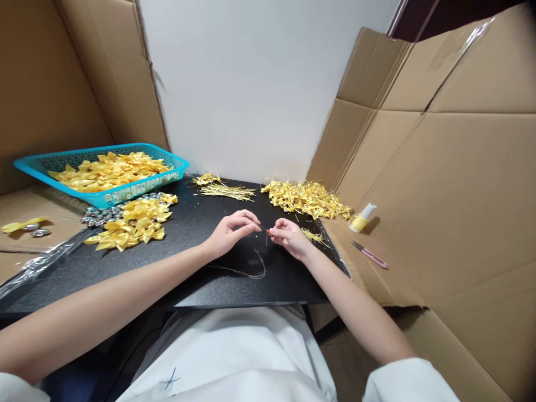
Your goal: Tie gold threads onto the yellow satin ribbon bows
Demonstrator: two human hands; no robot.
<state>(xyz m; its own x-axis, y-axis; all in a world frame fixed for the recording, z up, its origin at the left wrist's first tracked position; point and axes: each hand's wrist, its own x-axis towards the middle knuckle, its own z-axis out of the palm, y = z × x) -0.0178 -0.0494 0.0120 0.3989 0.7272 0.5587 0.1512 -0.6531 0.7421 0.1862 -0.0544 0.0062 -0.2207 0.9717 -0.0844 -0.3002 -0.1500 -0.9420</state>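
Out to the left of the black desk (188,220), on cardboard, there's a yellow ribbon piece (19,226) with silver beads (41,232) beside it. Now to the desk's back left corner, where a turquoise perforated basket (136,186) sits brimming with yellow ribbon bows (113,170); just in front lie a cluster of silver beads and a loose pile of bows (125,231) on the desk's left side. At the back of the desk, a small yellow heap (206,178) and a bundle of gold ties (226,193). And here's the left hand (234,229), over the middle of the desk, fingertips at the dark end of a small red-and-black piece (268,231); whether that grip is closed on it, I can't tell. A looped thread (263,269) lies below, nearer the desk's front edge. The right hand (290,237) has its grip pinched on the red end, so the piece sits between the two hands above the desk's centre. Toward the back right of the desk, a big heap of small yellow bows (304,198), with yellow thread scraps (315,236) at the right edge. Past that edge, on cardboard, a spool of yellow thread (358,223) stands near pink-handled snips (372,257).
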